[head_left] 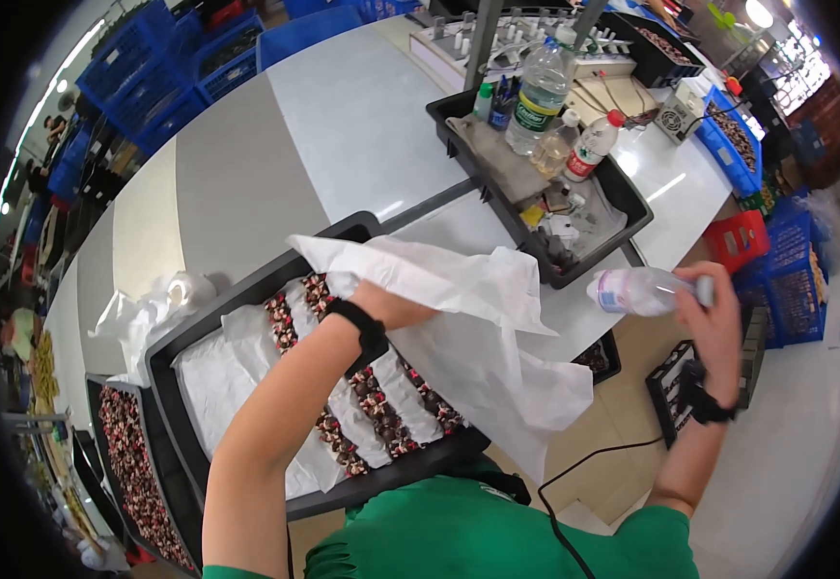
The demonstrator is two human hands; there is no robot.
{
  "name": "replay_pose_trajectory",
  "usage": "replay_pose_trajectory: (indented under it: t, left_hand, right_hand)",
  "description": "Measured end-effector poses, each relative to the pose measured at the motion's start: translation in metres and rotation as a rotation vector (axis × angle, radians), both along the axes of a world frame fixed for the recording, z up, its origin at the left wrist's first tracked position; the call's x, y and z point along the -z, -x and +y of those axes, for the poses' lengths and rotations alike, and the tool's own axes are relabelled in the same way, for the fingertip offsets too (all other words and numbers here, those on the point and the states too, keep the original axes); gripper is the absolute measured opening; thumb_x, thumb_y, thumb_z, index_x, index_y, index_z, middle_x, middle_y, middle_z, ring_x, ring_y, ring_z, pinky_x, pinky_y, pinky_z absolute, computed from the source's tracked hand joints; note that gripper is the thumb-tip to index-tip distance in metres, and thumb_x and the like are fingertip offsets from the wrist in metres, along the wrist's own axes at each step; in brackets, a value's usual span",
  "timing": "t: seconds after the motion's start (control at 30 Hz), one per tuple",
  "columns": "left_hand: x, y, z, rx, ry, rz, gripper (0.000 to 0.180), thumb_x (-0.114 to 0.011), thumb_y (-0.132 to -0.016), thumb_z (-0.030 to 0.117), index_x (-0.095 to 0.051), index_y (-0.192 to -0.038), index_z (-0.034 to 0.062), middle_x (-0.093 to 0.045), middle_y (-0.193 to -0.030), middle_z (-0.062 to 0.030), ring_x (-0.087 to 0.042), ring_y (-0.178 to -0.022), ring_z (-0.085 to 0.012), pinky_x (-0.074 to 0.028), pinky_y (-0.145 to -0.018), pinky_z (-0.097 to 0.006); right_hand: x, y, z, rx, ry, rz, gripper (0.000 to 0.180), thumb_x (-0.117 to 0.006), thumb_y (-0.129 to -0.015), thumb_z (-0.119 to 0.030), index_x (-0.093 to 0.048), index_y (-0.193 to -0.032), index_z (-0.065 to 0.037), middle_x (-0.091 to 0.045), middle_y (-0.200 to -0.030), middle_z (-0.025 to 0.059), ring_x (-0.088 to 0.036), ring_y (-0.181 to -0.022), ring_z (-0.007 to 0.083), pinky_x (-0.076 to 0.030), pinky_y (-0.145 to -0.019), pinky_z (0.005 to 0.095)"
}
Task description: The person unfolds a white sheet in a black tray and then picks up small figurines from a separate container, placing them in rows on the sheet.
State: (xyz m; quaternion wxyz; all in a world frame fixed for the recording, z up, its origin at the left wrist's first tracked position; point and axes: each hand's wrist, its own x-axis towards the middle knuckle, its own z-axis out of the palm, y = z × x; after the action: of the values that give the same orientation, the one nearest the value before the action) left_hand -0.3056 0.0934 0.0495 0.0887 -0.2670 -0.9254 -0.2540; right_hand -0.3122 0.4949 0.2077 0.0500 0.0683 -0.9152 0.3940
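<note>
1. White sheet (483,372) lies draped over the left hand (393,307), rising in a creased peak beyond it and falling in loose folds to its right. The sheet hides the fingers, so I cannot tell whether they are closed on it.
2. Clear plastic bottle (632,292), with a pink-and-blue label, is gripped at its capped end by the right hand (714,323). It is tipped on its side, its base toward the left hand and near the sheet.
3. Black tray (396,480) sits below the left hand, lined with white paper. Rows of small dark, pink and pale pieces (377,410) run across it between strips of that paper.
4. Crumpled white paper (140,318) lies well to the left of the left hand, beside the tray. Nearer the body from there, a second container holds a mass of similar loose pieces (130,463).
5. Dark bin (599,259) stands beyond both hands on the tabletop (237,159). It holds a large clear bottle with a green label (533,106) and a red-capped bottle (594,147).
6. Blue crates (135,77) are stacked far beyond the left hand.
</note>
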Motion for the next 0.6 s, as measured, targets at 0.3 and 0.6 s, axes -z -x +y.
replay_pose_trajectory:
  t: [0.3, 0.6]
  left_hand:
    - [0.008, -0.009, -0.014, -0.063, -0.067, -0.187, 0.026, -0.057, -0.086, 0.02, -0.066, -0.107, 0.0075, -0.068, -0.105, -0.0135, -0.062, -0.101, -0.0343, -0.048, -0.09, -0.042]
    - [-0.079, -0.242, -0.069, -0.733, -0.382, -0.48, 0.032, -0.064, -0.09, 0.017, -0.06, -0.119, 0.0032, -0.062, -0.113, -0.0167, -0.059, -0.106, -0.0338, -0.048, -0.089, -0.04]
  right_hand:
    - [0.025, -0.024, -0.115, -0.492, 0.021, -0.202, 0.031, -0.073, -0.079, -0.009, -0.059, -0.106, -0.004, -0.062, -0.092, 0.0107, -0.063, -0.083, 0.0263, -0.05, -0.075, 0.034]
    - [0.122, -0.004, -0.154, -0.491, -0.074, -0.265, 0.049, -0.073, -0.078, -0.008, -0.051, -0.123, -0.004, -0.06, -0.117, 0.0148, -0.06, -0.102, 0.0345, -0.049, -0.085, 0.0406]
